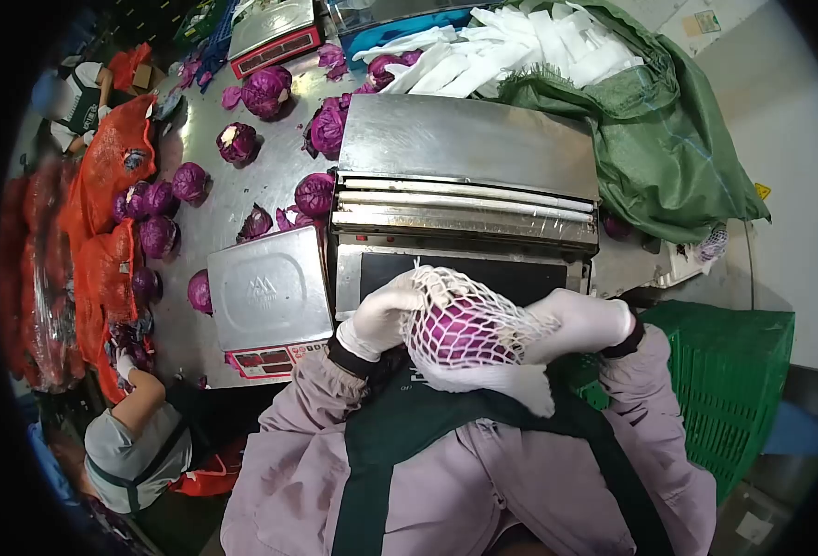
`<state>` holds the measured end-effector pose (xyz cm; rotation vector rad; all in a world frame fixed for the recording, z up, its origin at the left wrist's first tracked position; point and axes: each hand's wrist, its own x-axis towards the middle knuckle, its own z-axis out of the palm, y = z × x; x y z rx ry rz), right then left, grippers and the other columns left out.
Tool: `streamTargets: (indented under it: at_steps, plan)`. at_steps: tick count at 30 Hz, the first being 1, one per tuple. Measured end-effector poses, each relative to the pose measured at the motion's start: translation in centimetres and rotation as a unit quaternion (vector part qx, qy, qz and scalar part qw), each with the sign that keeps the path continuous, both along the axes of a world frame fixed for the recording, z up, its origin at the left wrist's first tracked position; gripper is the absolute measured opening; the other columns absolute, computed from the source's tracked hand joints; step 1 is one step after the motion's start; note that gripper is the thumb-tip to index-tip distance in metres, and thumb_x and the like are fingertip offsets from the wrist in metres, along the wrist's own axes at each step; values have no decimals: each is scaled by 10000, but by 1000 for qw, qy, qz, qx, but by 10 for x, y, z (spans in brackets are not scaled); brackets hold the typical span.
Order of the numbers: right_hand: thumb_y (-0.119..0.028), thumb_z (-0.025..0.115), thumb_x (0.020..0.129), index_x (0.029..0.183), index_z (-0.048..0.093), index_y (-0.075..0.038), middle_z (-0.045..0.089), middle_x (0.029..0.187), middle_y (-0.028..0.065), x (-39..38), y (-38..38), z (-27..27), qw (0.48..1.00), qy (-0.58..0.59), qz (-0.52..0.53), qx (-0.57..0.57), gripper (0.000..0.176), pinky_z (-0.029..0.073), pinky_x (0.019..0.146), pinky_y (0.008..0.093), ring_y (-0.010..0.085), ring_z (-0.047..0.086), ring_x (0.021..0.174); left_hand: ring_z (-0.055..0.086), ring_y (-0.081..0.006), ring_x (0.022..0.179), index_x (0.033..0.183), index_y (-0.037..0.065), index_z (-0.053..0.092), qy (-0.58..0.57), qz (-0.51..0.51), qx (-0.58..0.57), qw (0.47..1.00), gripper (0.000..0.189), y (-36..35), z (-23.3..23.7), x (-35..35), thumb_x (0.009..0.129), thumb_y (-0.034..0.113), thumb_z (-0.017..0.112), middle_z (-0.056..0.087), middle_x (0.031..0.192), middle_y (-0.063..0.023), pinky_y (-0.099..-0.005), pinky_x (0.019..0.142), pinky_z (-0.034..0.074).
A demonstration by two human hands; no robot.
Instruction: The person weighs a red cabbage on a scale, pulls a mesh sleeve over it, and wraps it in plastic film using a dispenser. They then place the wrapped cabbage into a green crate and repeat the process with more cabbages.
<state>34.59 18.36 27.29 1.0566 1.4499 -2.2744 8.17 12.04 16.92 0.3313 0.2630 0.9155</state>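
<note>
A red cabbage [465, 334] sits inside a white foam net [437, 289] in front of my chest. My left hand [383, 315], in a white glove, grips the net's left side, with its fingertips near the top. From the other side my gloved right hand [580, 324] holds the net by its right edge, and the mesh covers some of its fingers. A bunched white end of the netting hangs below the cabbage. Just beyond both hands stands a metal wrapping machine [469, 139] with a roller and a dark plate [520, 273].
A digital scale [270, 287] stands left of the machine. Loose red cabbages [267, 93] lie across the metal table [196, 139]. A green sack [678, 139] holds white foam nets [529, 46]. Green crates [724, 371] stand at right. Two co-workers [140, 445] [80, 93] are beside orange mesh bags [113, 185].
</note>
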Motion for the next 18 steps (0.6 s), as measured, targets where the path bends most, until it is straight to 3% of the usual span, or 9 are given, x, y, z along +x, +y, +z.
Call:
streamTargets:
  at_steps: [3, 5, 7, 9, 11, 13, 15, 17, 18]
  plan:
    - [-107, 751, 808, 1053, 670, 25, 684, 987, 33, 1, 4, 15, 958, 164, 52, 230, 290, 491, 867, 296, 117, 597, 974, 541, -248, 1169, 1311, -94, 448, 47, -4, 55, 997, 546, 5, -5, 5, 863, 200, 551, 555, 1261, -166, -352, 1036, 387]
    - [-132, 640, 900, 1042, 649, 53, 666, 1058, 121, 0, 1, 1, 963, 220, -117, 103, 233, 474, 923, 352, 227, 624, 1001, 532, -232, 1186, 1335, -81, 440, 52, -20, 60, 997, 529, 3, -4, 12, 903, 214, 514, 533, 1309, -142, -346, 1040, 382]
    - [-169, 500, 982, 1113, 591, 85, 647, 1108, 162, -38, 5, -15, 869, 346, -342, -83, 299, 498, 916, 358, 245, 635, 1006, 524, -221, 1199, 1350, -72, 427, 48, -21, 35, 998, 529, -3, -7, 13, 910, 207, 519, 518, 1334, -136, -347, 1047, 378]
    - [-200, 389, 1024, 1168, 537, 104, 648, 1098, 176, -34, 21, -75, 814, 388, -363, -234, 367, 512, 919, 369, 250, 639, 1013, 516, -211, 1212, 1365, -63, 415, 42, -21, 9, 999, 530, -7, -5, 13, 918, 199, 524, 503, 1359, -131, -348, 1054, 374]
    - [-195, 433, 1012, 1082, 583, 81, 660, 1034, 151, -27, 15, -88, 857, 259, -404, -190, 322, 519, 885, 338, 212, 652, 945, 502, -190, 1231, 1380, -63, 390, 95, 8, 48, 994, 546, -7, 2, 14, 921, 188, 548, 503, 1368, -125, -346, 1069, 365]
    - [-173, 473, 997, 1046, 609, 59, 664, 1007, 107, 1, 6, -95, 966, 106, -235, 30, 274, 513, 844, 304, 169, 643, 915, 543, -204, 1189, 1367, -68, 391, 31, 25, -14, 999, 555, -9, -4, 11, 889, 137, 584, 555, 1298, -156, -343, 1051, 396]
    - [-153, 519, 974, 1023, 628, 31, 661, 995, 63, 13, -21, -142, 940, 131, -309, -70, 219, 500, 824, 288, 128, 622, 918, 595, -217, 1106, 1323, -69, 432, 6, 37, -47, 998, 508, -11, -1, 8, 875, 114, 586, 595, 1227, -163, -344, 998, 448]
    - [-164, 537, 962, 1180, 590, 17, 646, 1115, 64, 2, -42, -129, 957, 91, -264, 77, 289, 472, 920, 277, 143, 606, 1018, 608, -220, 1076, 1289, -70, 454, 24, 75, -28, 996, 474, -12, 7, 11, 870, 109, 586, 608, 1194, -162, -344, 972, 466]
    - [-223, 523, 976, 1249, 545, 17, 619, 1184, 84, -3, -51, -133, 948, 142, -282, 26, 364, 458, 958, 292, 167, 587, 1074, 622, -223, 1046, 1255, -72, 477, 39, 113, -8, 993, 440, -9, 14, 12, 866, 104, 586, 621, 1162, -161, -345, 946, 484]
